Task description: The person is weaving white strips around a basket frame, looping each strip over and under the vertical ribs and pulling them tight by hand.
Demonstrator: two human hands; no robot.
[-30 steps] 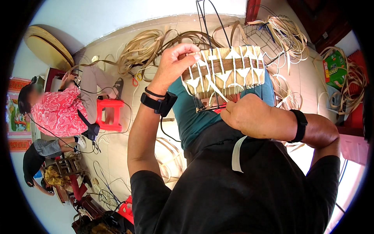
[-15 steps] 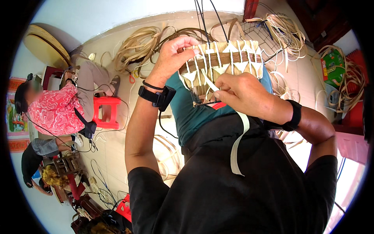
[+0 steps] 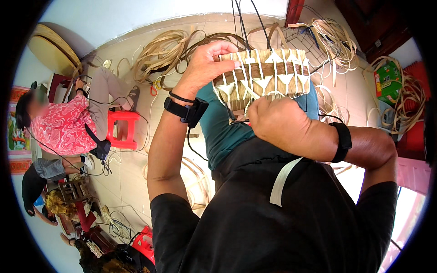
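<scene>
On my lap rests a woven panel (image 3: 273,85) on a dark wire frame, faced with tan fibre and laced with white strips and triangles. A brown band (image 3: 268,69) runs across it. My left hand (image 3: 207,66) is closed on the panel's upper left edge, thumb on the front. At the lower edge, my right hand (image 3: 284,120) is closed round a pale flat strip (image 3: 283,182). One end of the strip slants up onto the panel; its loose tail hangs below my wrist, over the black shirt. The right fingertips are mostly hidden behind the hand.
Coils of tan strips (image 3: 161,52) lie on the floor ahead, with more bundles (image 3: 330,41) at the far right. A green box (image 3: 388,81) stands at right. On the left, a person in a pink patterned shirt (image 3: 63,123) sits near a red stool (image 3: 124,129); others work beyond.
My right hand has turned over and dropped slightly toward me, drawing up part of the strip's hanging tail. The panel has shifted slightly right, with my left hand still on its edge.
</scene>
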